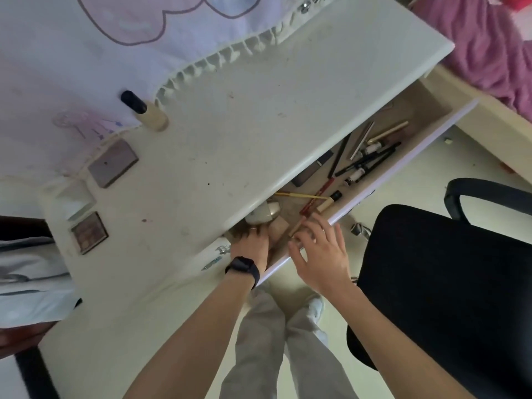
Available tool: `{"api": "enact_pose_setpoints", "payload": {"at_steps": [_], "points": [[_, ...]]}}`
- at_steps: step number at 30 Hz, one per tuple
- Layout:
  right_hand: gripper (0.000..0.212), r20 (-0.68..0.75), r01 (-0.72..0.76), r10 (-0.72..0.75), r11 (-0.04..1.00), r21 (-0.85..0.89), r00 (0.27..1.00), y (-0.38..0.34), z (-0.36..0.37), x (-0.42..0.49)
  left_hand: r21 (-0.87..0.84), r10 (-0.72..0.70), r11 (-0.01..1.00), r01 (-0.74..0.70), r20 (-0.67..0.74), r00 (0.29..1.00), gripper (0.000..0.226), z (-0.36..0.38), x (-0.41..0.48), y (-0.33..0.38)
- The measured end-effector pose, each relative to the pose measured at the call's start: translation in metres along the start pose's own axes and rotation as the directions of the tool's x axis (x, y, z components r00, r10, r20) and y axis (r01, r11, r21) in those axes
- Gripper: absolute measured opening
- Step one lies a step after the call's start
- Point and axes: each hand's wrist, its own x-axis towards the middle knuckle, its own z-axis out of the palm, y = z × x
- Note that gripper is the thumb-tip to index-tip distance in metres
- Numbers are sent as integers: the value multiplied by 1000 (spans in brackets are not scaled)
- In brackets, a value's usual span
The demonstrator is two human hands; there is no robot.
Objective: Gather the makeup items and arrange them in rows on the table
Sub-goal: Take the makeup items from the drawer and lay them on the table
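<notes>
Two hands reach into the open drawer [408,156] under the white bench [259,125]. Left hand [250,243], with a dark watch [243,267] on the wrist, is at the near end of the drawer, knuckles up; its fingers go under the bench edge beside a round white jar [263,216], so I cannot tell the state of that grip. Right hand [321,256] hovers over the drawer's front edge, grip spread, fingers apart and nearly straight, holding nothing that can be made out. Loose in the drawer: a cluster of pencils and pens [365,159] toward the far end, and a red pencil [318,197] lying slantwise nearer the hands. On the bench, along the left side: foundation bottle [149,115] with black cap, grey compact [112,163], white box [75,198] and eyeshadow palette [89,233], each apart from the next. Printed cloth [86,53] covers the far left of the bench. Black chair [446,283] stands to the right.
</notes>
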Motion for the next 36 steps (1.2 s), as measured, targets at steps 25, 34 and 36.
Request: {"api": "enact_pose_setpoints", "payload": {"at_steps": [25, 34, 36], "points": [[36, 720, 516, -84, 754, -406, 689, -85, 26, 87, -814, -189, 578, 52, -72, 979, 76, -3, -97, -116], [25, 753, 647, -65, 564, -513, 654, -97, 14, 90, -848, -204, 530, -19, -149, 968, 71, -6, -118, -147], [26, 742, 618, -87, 622, -480, 664, -99, -6, 89, -863, -247, 505, -10, -155, 957, 69, -13, -121, -155]]}}
